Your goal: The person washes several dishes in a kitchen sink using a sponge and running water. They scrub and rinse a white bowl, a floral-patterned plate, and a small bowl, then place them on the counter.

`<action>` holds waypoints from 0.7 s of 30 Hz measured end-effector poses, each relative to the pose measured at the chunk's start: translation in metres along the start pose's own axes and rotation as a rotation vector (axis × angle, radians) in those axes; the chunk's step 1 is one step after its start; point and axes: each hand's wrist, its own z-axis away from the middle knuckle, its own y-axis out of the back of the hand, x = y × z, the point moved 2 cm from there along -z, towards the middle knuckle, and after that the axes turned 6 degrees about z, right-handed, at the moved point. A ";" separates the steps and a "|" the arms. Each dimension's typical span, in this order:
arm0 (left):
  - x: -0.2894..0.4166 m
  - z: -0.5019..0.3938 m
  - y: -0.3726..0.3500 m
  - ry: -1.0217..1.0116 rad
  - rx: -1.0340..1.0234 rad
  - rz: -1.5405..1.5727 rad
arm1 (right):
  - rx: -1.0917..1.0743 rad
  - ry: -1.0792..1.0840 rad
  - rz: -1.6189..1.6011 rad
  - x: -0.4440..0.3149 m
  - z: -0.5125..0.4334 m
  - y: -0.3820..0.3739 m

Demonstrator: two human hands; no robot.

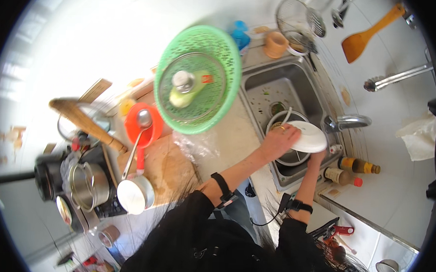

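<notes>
A white plate [310, 137] is held tilted above the sink, its broad pale face towards me. My left hand [281, 139], with a ring on one finger, has its fingers at the plate's left edge. At the lower right rim is my right hand [317, 157], gripping from below, its fingers mostly hidden by the plate. Under both hands a round metal-rimmed basin [293, 162] sits in the stainless-steel sink [250, 87]; its contents are largely covered. A slim white piece [287, 115] sticks up beside my left hand. Green scraps lie around the drain [277, 108].
The faucet [350, 121] reaches in from the right, near two bottles [342, 176]. Left of the sink stands a green colander [200, 126] with a glass lid in it. Further left are a red ladle-like scoop [130, 128], a cutting board [176, 170] and a steel pot [89, 188].
</notes>
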 end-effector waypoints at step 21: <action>0.019 0.203 0.256 1.200 0.617 0.400 | -0.506 0.924 0.220 -0.100 0.317 -0.146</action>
